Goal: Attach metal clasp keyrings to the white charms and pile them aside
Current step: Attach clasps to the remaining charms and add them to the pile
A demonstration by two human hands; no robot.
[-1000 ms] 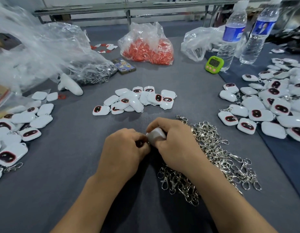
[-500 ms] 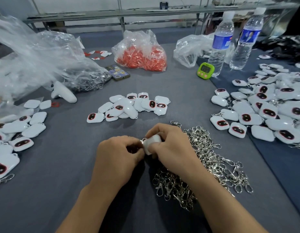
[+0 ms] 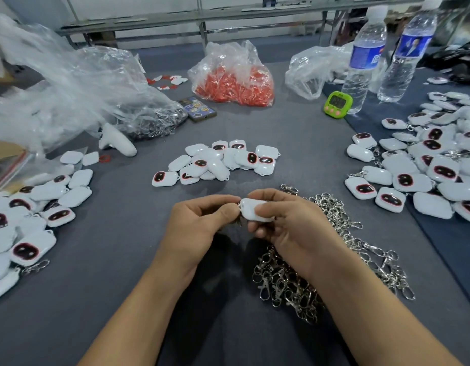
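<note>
Above the grey table [image 3: 123,299], a glossy white rounded charm [image 3: 251,210] sits in the right hand [image 3: 294,228], clamped between the thumb on top and curled fingers [image 3: 257,229] beneath. The left hand [image 3: 202,223] curls beside it, its fingertips closed together on the charm's left end, where a glint of metal shows. Under the right wrist lies a tangled heap of shiny clasps [image 3: 334,249]; beyond are smooth charm piles at left [image 3: 30,212], middle [image 3: 218,162] and right [image 3: 426,167], then a crinkled clear bag of red bits [image 3: 233,83].
</note>
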